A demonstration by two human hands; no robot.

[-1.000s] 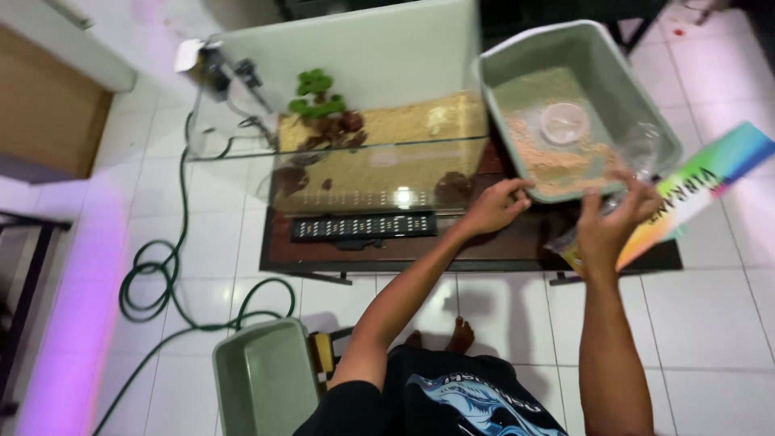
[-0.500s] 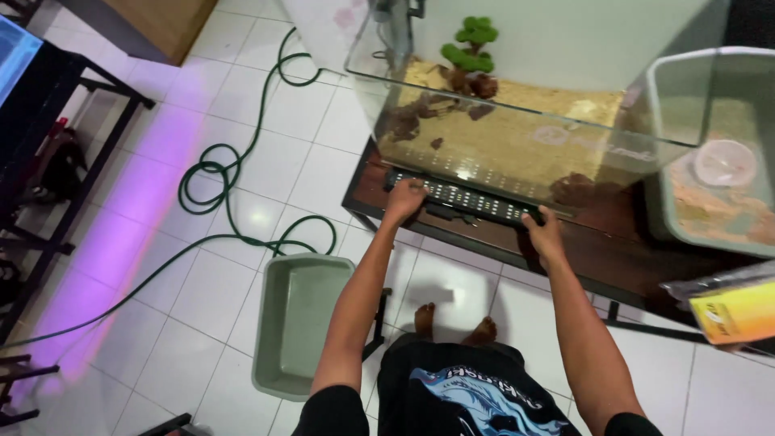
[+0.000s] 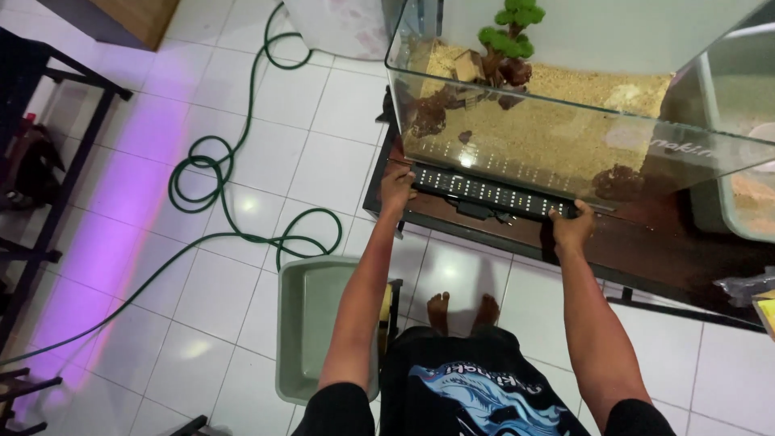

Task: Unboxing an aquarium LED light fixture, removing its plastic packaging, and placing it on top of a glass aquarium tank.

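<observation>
An empty green tub (image 3: 311,323) is seen on the floor tiles by the feet. On the dark bench (image 3: 646,250), a black light bar (image 3: 492,192) is clamped at its ends by the left hand (image 3: 397,187) and right hand (image 3: 571,228). Behind it, the glass tank (image 3: 565,137) holds sand, driftwood and a small green tree (image 3: 508,32).
</observation>
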